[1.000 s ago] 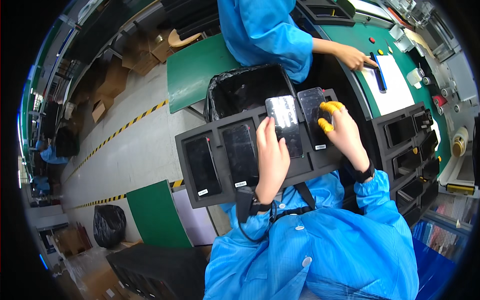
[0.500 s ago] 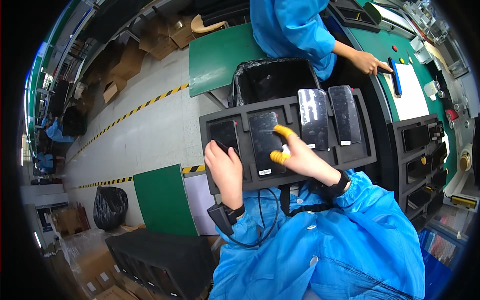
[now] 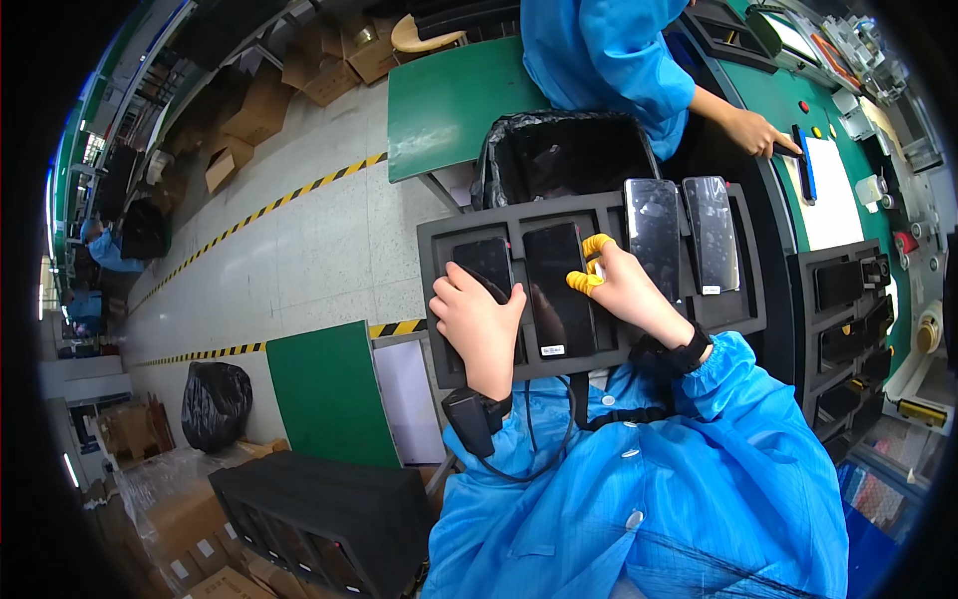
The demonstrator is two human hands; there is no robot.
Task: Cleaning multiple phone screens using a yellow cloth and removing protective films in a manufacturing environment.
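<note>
A black smartphone (image 3: 487, 262) lies partly hidden under the left hand (image 3: 481, 324), whose thumb and fingers spread wide across it; whether they grip it cannot be told. Between the two hands, a second phone (image 3: 559, 304) rests in the foam tray (image 3: 750, 270). The right hand (image 3: 631, 282) keeps its yellow-cotted fingertips (image 3: 597, 244) narrowly apart at that phone's right edge; whether they hold anything is unclear. Right of this grip are two more phones (image 3: 653, 235); beyond it stands a black-lined bin (image 3: 496, 165).
</note>
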